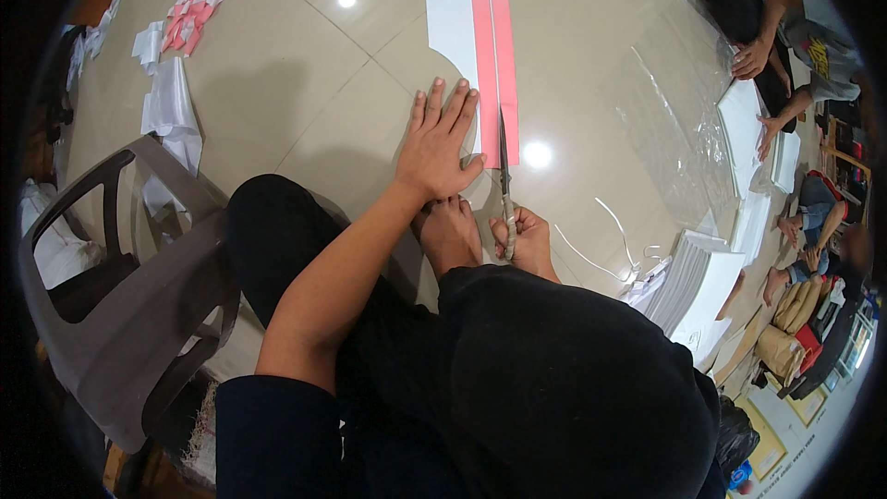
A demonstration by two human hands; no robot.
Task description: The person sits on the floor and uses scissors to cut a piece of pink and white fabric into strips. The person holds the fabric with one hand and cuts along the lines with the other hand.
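Observation:
A long pink piece [508,46] lies on the tiled floor with a narrow pale line running down its length. Along its left side is a white piece [449,18] with a curved lower edge; whether they are cloth or paper I cannot tell. My left hand [442,143] lies flat with fingers spread, pressing on the white piece's edge and the floor. Fingers of my right hand [527,240] are wrapped round the handles of a pair of scissors [504,180]. The scissors' blades lie along the pink piece's lower part, beside the pale line. My bare foot [450,236] rests just below my left hand.
A grey plastic chair [139,305] stands at left. Pink and white scraps [199,5] lie upper left, white cloth [174,111] below them. At right are clear plastic sheeting [674,120], white strips [605,222], stacked white sheets [698,282] and another person's hands [753,60].

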